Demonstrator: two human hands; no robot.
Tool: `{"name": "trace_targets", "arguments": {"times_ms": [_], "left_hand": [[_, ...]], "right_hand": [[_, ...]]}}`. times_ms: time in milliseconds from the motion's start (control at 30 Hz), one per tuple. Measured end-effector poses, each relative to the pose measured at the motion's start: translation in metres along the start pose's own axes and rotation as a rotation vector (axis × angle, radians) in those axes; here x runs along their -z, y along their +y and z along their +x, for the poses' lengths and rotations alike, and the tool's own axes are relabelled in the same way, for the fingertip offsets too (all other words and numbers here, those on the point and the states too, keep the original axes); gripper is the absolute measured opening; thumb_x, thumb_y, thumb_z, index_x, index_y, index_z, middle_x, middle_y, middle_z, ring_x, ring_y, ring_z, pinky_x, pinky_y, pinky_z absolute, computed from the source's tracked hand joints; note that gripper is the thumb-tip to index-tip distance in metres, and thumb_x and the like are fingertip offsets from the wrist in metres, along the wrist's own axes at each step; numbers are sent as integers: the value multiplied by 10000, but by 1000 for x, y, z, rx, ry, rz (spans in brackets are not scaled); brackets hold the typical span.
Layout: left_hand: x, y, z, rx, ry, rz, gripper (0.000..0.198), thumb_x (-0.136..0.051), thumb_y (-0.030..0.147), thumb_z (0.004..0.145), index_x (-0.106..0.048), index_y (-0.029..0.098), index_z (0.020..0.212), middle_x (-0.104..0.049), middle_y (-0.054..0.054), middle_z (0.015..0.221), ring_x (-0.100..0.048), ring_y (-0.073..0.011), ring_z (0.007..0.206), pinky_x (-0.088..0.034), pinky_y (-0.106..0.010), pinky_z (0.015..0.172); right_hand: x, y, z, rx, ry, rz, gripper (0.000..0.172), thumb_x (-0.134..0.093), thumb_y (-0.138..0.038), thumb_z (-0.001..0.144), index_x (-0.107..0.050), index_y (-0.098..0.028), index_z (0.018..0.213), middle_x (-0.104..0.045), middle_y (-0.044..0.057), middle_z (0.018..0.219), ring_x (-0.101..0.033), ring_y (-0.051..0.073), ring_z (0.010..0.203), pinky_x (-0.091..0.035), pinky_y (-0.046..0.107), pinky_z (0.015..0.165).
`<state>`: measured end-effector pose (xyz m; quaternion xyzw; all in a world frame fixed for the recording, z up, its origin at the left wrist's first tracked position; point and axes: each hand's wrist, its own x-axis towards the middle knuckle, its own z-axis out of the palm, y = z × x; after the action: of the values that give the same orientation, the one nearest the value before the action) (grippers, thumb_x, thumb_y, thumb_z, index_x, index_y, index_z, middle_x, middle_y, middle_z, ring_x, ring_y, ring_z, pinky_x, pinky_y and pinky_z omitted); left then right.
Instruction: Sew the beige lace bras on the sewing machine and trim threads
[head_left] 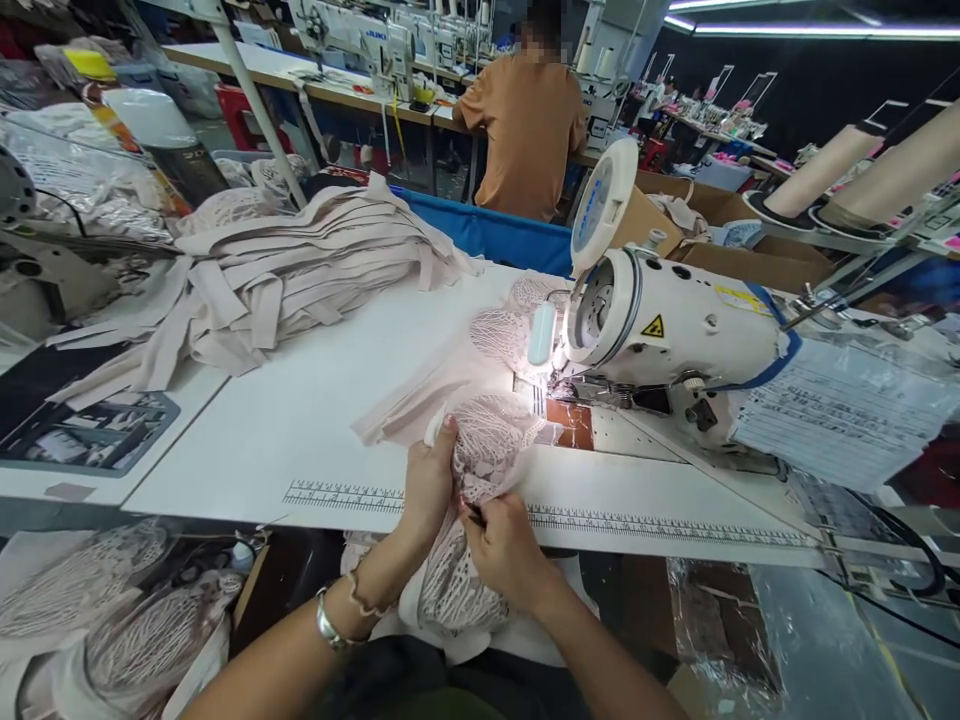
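A pale pink lace bra (491,440) lies over the front edge of the sewing table, with one cup on the tabletop. My left hand (429,480) is closed on its edge, thumb on top. Just right of it, my right hand (506,550) pinches the same bra at the middle; a small dark thing shows between its fingers, too hidden to name. Below both hands, another lace cup (461,585) hangs over my lap. Behind the held part, more lace fabric (499,335) reaches to the lit needle area of the sewing machine (675,315).
A heap of beige fabric strips (322,250) covers the table's left back. A printed ruler (645,525) runs along the front edge. Lace pieces (150,620) lie at lower left. Thread cones (825,170) stand at right. A person (529,130) sits beyond the blue cloth bin (510,235).
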<state>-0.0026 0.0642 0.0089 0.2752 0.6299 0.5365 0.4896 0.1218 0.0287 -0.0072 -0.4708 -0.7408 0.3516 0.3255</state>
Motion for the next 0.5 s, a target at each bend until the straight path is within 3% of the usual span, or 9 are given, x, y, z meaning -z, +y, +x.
{"name": "trace_targets", "arguments": {"times_ms": [133, 233, 300, 433, 500], "left_hand": [[7, 5, 1, -21, -141, -145, 582, -714, 726, 723, -653, 157, 830, -700, -63, 738, -657, -234, 731, -513, -292, 594], [7, 20, 12, 61, -317, -215, 547, -787, 607, 705, -678, 132, 953, -742, -95, 818, -704, -269, 784, -567, -322, 633], [8, 34, 30, 51, -372, -235, 518, -825, 456, 686, -661, 137, 1059, -750, -78, 836, -705, -242, 723, -582, -319, 618], [28, 60, 83, -100, -282, -12, 567, -723, 196, 746, -539, 186, 1282, -738, -46, 891, -687, -183, 637, -583, -293, 581], [43, 65, 103, -182, -101, 259, 522, -669, 133, 774, -529, 161, 1276, -710, -103, 1038, -713, -210, 739, -618, -367, 683]], "right_hand": [[21, -3, -5, -122, 10, 120, 430, -480, -401, 917, -283, -250, 565, -298, -71, 482, -303, 92, 468, -251, 251, 479], [32, -5, -6, -209, -6, 143, 449, -484, -448, 906, -285, -248, 557, -280, -73, 500, -281, 86, 487, -228, 244, 472], [36, -5, -7, -245, -40, 140, 439, -489, -462, 898, -308, -244, 563, -294, -70, 519, -292, 91, 503, -240, 242, 482], [46, 1, -17, -260, -58, 2, 401, -474, -470, 939, -374, -235, 630, -325, -71, 550, -337, 106, 506, -264, 242, 505], [55, 3, -22, -255, -45, -137, 329, -443, -377, 962, -426, -231, 668, -391, -60, 554, -382, 119, 497, -274, 247, 515]]}}
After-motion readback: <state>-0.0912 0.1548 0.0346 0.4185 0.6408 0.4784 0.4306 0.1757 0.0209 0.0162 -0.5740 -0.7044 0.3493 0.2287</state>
